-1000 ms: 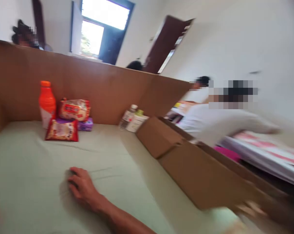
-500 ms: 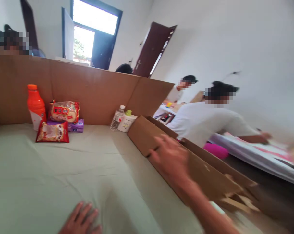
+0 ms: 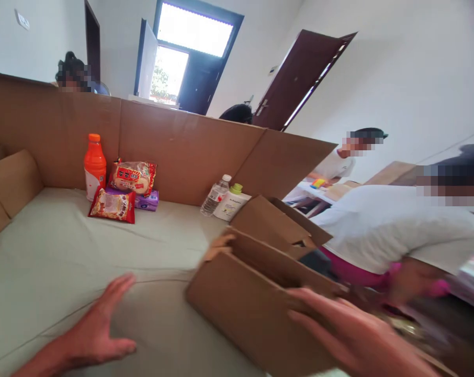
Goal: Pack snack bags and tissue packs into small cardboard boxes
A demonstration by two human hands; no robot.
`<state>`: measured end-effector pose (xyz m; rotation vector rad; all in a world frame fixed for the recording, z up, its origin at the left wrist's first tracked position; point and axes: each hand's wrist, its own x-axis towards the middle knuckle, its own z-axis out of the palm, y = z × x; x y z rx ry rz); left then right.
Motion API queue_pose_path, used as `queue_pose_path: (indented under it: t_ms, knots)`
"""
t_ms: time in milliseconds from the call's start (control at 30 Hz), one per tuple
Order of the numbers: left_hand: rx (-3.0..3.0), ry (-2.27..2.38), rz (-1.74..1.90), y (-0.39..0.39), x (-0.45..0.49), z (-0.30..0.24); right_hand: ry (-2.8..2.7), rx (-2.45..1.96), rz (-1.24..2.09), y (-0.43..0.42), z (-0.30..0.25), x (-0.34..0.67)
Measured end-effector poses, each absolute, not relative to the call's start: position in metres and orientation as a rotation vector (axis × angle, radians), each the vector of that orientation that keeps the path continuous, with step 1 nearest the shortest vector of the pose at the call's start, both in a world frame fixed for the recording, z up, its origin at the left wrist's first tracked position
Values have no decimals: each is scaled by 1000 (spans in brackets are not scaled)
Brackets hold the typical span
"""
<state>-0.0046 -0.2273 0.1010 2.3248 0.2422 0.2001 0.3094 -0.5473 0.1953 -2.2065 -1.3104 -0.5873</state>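
Observation:
My right hand point(image 3: 350, 324) reaches in from the lower right, its fingers on the side and top edge of an open cardboard box point(image 3: 245, 309). The box stands tilted along the right side of the cloth-covered surface. The hand is partly blurred, and the box's near end is out of view. My left hand point(image 3: 91, 335) hovers over the pale green cloth point(image 3: 154, 309), fingers and thumb spread, holding nothing. Its fingers point toward the box but stay apart from it.
Along the back cardboard wall point(image 3: 190, 141) stand an orange bottle point(image 3: 94, 165), snack packs point(image 3: 112, 205), a purple packet point(image 3: 147, 200), a clear water bottle point(image 3: 216, 196) and a white bottle point(image 3: 232, 206). Another cardboard piece point(image 3: 264, 222) lies behind the box. A person point(image 3: 378, 225) sits close on the right.
The near cardboard section has swung inward, away from the piece behind it, with my right hand on it. My left hand has risen and spread. The view has turned left.

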Motion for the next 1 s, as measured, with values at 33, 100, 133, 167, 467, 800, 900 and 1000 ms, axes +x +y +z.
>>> queue_pose_path:
  t_ms: [33,100,133,167,467,800,900,1000]
  knots:
    - [2307,266,268,-220,-10,106,-1530,-2118,-551,-523,204,281]
    - [2272,287,371,-206,-22,115,-1823,-2011,-471,-479,220,231]
    - [2247,291,401,-202,-28,118,-1922,-1979,-411,-460,226,209]
    - [2213,296,416,-198,-34,121,-2023,-1922,-367,-445,231,191]
    - [2027,330,472,-185,-56,128,-1992,-1879,83,-419,257,177]
    - [2032,400,608,-151,-60,116,-1456,-2126,485,-412,236,246]
    - [2056,452,592,-153,-62,112,-1282,-2075,407,-377,231,274]
    - [2079,467,611,-156,-66,102,-1129,-1982,252,-319,224,307]
